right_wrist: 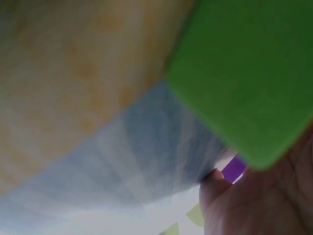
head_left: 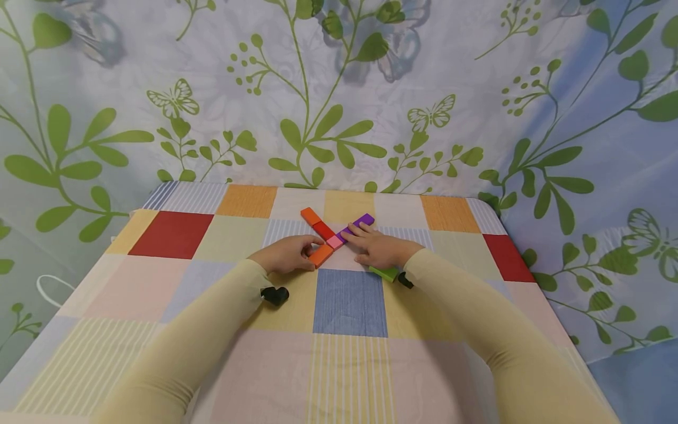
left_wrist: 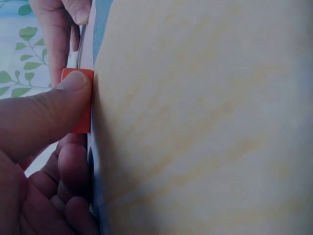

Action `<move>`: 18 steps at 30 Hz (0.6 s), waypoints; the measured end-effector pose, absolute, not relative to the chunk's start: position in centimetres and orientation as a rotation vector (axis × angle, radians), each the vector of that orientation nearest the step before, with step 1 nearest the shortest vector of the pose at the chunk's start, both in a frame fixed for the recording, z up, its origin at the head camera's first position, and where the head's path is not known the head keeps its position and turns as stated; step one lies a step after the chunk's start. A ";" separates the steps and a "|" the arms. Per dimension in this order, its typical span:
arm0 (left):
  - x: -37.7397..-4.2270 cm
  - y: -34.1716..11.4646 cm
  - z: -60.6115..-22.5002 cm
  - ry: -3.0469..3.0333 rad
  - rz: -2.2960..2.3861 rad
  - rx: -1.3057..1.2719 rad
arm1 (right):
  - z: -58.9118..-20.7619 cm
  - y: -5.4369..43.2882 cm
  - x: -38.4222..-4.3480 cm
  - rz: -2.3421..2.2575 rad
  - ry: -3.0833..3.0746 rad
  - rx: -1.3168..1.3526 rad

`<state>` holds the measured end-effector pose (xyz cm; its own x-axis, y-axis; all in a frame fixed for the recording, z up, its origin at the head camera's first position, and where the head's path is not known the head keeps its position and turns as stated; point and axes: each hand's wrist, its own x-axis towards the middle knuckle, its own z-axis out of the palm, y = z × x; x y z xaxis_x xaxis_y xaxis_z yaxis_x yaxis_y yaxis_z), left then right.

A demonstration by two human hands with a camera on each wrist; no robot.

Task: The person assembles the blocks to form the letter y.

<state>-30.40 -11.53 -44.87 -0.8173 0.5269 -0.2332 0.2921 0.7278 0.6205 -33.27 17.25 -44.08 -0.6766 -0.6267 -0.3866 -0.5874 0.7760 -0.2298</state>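
Several flat, coloured blocks form an X on the tablecloth in the head view. My left hand [head_left: 288, 254] pinches the near-left orange block [head_left: 321, 256], with the thumb on its end in the left wrist view. From a pink block [head_left: 335, 241] at the crossing, a red block [head_left: 322, 231] and a second orange block [head_left: 309, 216] run to the far left. A purple strip [head_left: 366, 219] extends to the far right, and the extended fingers of my right hand [head_left: 382, 247] lie on it. Below that hand's palm is a green block [head_left: 385, 274], partly hidden.
A patchwork-patterned cloth [head_left: 349, 303] covers the table. Behind it hangs a leaf-printed curtain [head_left: 212, 70]. Black straps [head_left: 275, 295] show at both wrists. A white cable [head_left: 47, 288] loops beside the table's left edge.
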 end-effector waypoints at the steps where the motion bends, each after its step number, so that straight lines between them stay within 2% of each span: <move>1: -30.5 -11.5 -44.9 2.537 0.813 0.632 | -44.2 17.3 -33.3 -0.122 2.521 -0.918; 18: -30.7 -11.3 -45.0 2.539 0.806 0.632 | -44.1 17.3 -33.2 -0.129 2.532 -0.937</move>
